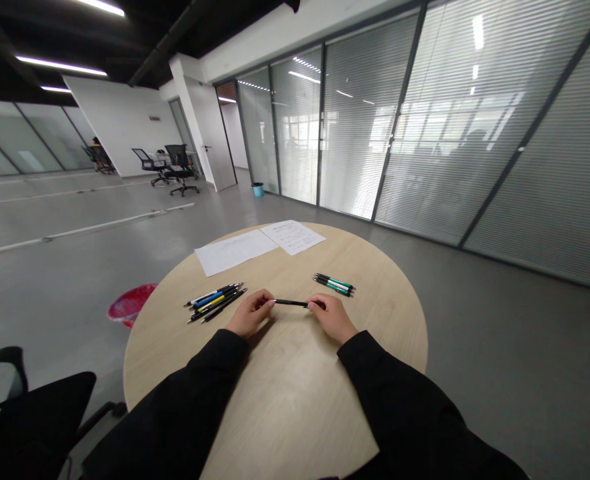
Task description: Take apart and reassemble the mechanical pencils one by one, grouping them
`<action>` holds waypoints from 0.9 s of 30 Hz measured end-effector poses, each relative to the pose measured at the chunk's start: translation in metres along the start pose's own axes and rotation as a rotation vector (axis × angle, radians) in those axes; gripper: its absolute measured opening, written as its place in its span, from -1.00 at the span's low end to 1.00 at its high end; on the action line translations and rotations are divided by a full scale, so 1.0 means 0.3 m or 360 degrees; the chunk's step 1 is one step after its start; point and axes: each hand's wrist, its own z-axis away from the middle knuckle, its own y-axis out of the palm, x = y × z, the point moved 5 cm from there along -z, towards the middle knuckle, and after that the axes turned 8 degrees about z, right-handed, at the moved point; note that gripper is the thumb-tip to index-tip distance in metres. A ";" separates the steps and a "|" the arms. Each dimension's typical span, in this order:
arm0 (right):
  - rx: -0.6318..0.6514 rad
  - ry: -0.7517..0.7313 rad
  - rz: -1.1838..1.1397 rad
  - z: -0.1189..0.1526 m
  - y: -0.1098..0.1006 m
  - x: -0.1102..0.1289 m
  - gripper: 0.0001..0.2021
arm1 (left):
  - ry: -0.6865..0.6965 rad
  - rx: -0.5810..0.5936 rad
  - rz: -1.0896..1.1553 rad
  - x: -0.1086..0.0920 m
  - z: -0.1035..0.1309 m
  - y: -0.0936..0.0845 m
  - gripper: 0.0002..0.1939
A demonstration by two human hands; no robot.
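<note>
Between my two hands a black pen (291, 303) is held level, just over the middle of the round wooden table (295, 373). My left hand (252, 312) pinches its left end between thumb and fingers. Its right end sits in the fingertips of my right hand (332, 315). Left of my left hand lies a loose pile of pens (215, 301), several of them black, with blue and yellow ones among them. Beyond my right hand, a small group of green and black pens (333, 285) lies side by side.
Two printed paper sheets (237, 251) (293, 237) lie at the table's far edge. A red basket (131, 303) stands on the floor at the left, near a black chair (35, 420). Glass partitions with blinds run along the right, and a blue bin (257, 189) stands by the doorway.
</note>
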 end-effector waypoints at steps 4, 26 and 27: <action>0.0070 0.0029 -0.0121 0.002 0.022 0.009 -0.83 | -0.0158 -0.0183 0.0386 0.022 -0.001 0.001 -0.67; 0.0247 0.0323 -0.0804 0.045 0.127 0.090 -0.75 | -0.0141 -0.0370 0.0962 -0.036 -0.011 0.087 -0.67; 0.0215 0.0247 -0.0693 0.045 0.119 0.097 -0.77 | -0.0129 -0.0409 0.0927 -0.036 -0.013 0.084 -0.66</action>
